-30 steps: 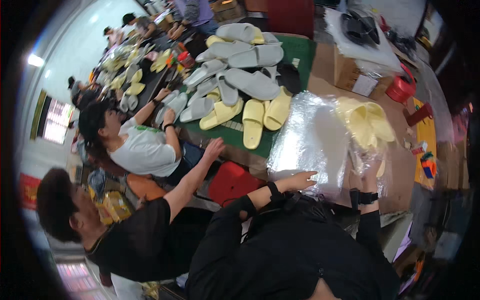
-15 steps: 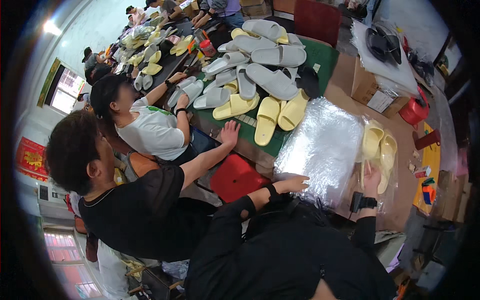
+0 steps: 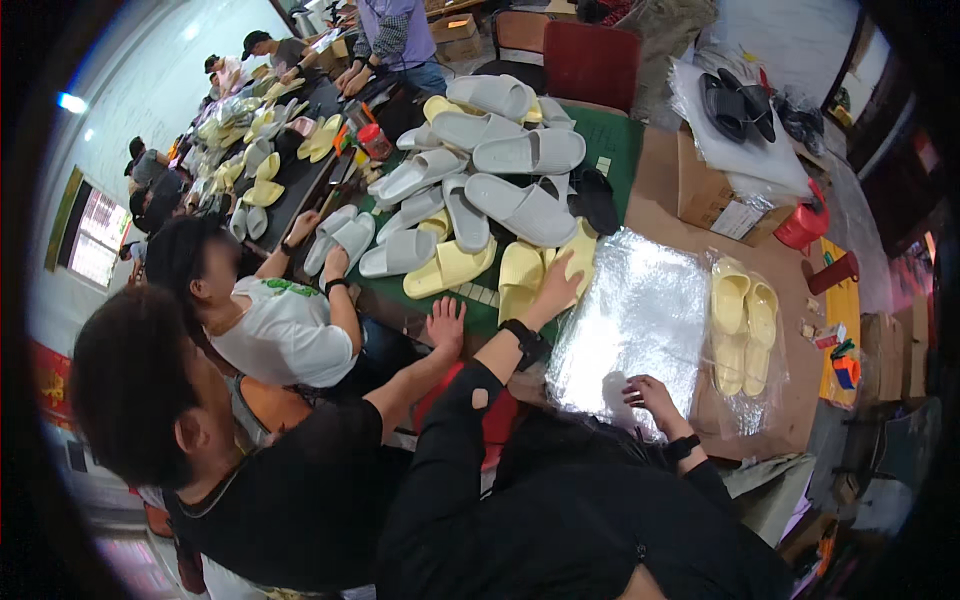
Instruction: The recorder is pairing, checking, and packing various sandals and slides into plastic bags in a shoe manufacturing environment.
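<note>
Reaching over a yellow slipper (image 3: 580, 242) with the left hand (image 3: 558, 288) (cannot tell if gripping). Hovering above clear plastic (image 3: 630, 310) with the right hand (image 3: 653, 399), fingers loosely released.

No words or numbers here are clear enough to read. A white paper label (image 3: 737, 220) is stuck on the side of the brown cardboard box (image 3: 696, 185), and its print is too tiny to make out. Some dark marks are on the box just beside the label, but they look blurry. A red sign (image 3: 50, 388) with yellowish marks is on the wall at the far left, too fuzzy to read. A white T-shirt (image 3: 275, 345) has a green print (image 3: 290, 287); I can't tell if it is letters or a picture.
</note>
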### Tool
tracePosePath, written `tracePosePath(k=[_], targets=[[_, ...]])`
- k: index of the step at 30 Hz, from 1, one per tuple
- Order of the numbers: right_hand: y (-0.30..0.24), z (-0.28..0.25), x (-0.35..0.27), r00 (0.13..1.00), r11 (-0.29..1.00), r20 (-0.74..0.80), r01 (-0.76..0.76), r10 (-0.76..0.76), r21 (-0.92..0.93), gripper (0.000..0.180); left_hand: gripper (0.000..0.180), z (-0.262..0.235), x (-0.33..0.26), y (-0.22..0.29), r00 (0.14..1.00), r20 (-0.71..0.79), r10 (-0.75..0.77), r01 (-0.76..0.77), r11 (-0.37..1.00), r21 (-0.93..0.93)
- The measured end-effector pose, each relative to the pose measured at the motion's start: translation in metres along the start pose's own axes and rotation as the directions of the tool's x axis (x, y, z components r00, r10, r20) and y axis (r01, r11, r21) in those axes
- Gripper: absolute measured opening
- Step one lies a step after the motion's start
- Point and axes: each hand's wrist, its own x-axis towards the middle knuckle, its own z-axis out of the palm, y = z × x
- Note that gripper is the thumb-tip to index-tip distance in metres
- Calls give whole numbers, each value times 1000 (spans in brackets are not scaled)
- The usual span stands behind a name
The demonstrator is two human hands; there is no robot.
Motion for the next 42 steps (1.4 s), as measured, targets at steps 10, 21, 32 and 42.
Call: tracePosePath(k=[10, 21, 32, 42], targets=[[35, 8, -2, 983, 994, -157, -89, 98, 62, 22, 87, -69, 136, -13, 981, -194, -1, 66, 942, 329], [42, 23, -38, 917, 977, -353, -139, 188, 160, 24, 90, -53, 221, -9, 944, -189, -270, 186, 911, -369], [62, 21, -49, 881, 972, -448, -55, 155, 227, 22, 75, -33, 218, 10, 919, -107, -380, 254, 778, -574], [-69, 13, 7, 788, 898, -432, 363, -439, -250, 80, 35, 11, 93, 123, 946, 323, -37, 320, -75, -944]])
